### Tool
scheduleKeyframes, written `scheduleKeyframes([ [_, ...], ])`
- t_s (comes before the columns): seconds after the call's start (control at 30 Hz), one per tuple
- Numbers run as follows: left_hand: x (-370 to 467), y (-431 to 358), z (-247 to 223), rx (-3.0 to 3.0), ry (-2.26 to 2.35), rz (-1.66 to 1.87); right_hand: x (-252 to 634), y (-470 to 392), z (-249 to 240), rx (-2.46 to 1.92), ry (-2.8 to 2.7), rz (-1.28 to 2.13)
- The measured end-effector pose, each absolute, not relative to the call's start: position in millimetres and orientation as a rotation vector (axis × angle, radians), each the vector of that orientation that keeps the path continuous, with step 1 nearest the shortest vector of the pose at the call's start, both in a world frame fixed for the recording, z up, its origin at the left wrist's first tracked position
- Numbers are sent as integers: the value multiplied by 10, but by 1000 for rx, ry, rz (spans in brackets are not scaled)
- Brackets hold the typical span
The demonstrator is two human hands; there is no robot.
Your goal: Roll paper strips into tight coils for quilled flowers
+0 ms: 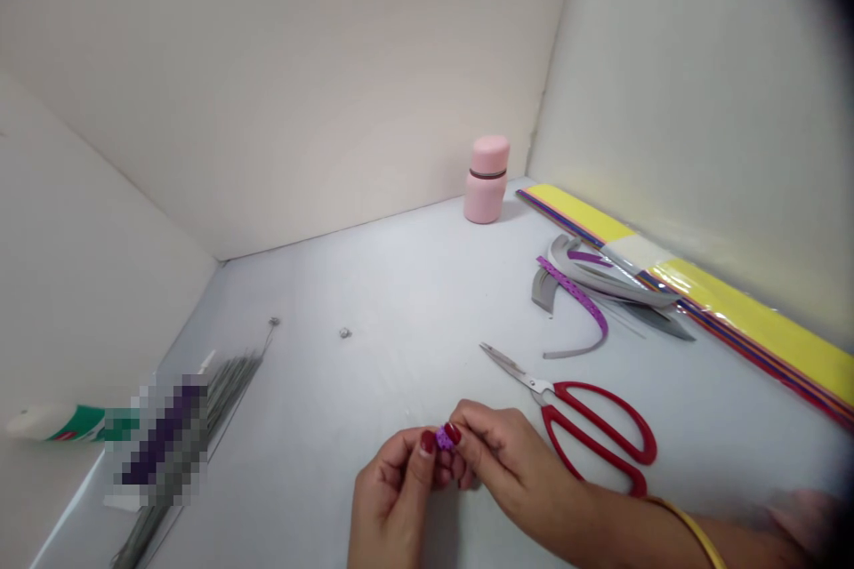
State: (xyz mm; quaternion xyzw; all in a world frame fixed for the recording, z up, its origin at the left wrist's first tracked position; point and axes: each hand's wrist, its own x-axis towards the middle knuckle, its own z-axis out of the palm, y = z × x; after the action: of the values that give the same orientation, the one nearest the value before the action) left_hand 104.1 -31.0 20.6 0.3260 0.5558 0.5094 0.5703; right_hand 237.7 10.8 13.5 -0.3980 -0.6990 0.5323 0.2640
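Near the front middle of the table, my left hand (395, 491) and my right hand (502, 455) meet fingertip to fingertip. Between their thumbs and forefingers is a small piece of purple patterned strip (444, 438), which looks curled or rolled; the fingers cover part of it. Both hands are closed in a pinch on it. Just right of my right hand lie red-handled scissors (542, 386), their blades pointing to the back left. Beyond them a longer purple patterned strip (579, 292) curves on the table, its end turned to show a grey side.
Grey and purple offcuts (587, 271) lie at the right, beside long coloured sheets in clear wrap (727, 298). A pink flask (487, 181) stands by the back wall. At the left are a bundle of thin wires (230, 396), a green-and-white tube (80, 423) and a small silvery bit (345, 333).
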Motion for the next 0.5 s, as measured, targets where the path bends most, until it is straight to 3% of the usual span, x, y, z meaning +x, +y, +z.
scheduleKeyframes([
  [0.5, 1006, -293, 195, 770, 1326, 1161, 2394, 143, 98, -1031, -1827, 1578],
])
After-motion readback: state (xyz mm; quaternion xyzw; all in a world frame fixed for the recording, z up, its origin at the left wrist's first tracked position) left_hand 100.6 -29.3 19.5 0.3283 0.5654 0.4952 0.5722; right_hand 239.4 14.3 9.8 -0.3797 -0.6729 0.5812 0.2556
